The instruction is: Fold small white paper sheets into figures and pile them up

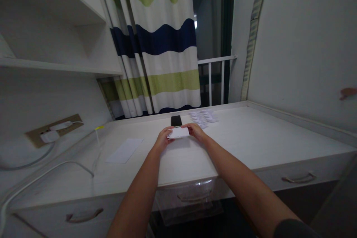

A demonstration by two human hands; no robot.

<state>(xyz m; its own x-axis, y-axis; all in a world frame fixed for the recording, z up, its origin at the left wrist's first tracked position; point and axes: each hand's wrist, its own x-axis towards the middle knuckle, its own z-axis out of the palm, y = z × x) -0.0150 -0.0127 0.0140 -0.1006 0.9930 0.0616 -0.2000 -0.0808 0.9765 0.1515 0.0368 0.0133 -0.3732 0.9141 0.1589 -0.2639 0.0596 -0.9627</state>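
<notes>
Between my two hands is a small white rectangular piece that looks like folded paper (178, 132), raised a little over the desk. My left hand (163, 138) grips its left end, fingers closed around the edge. The right end is pinched by my right hand (196, 131). Just behind them a dark phone-like slab (176, 120) lies on the desk. Several crumpled or folded white paper pieces (205, 116) lie beyond my right hand. To the left, a flat white sheet of paper (125, 150) rests on the desktop.
The white desk (251, 134) has drawers with handles (299, 178) along its front. A white cable (75, 162) runs over its left side from a wall outlet with plugs (54, 132). A striped curtain (167, 44) hangs behind, and a shelf (61, 65) juts out at upper left.
</notes>
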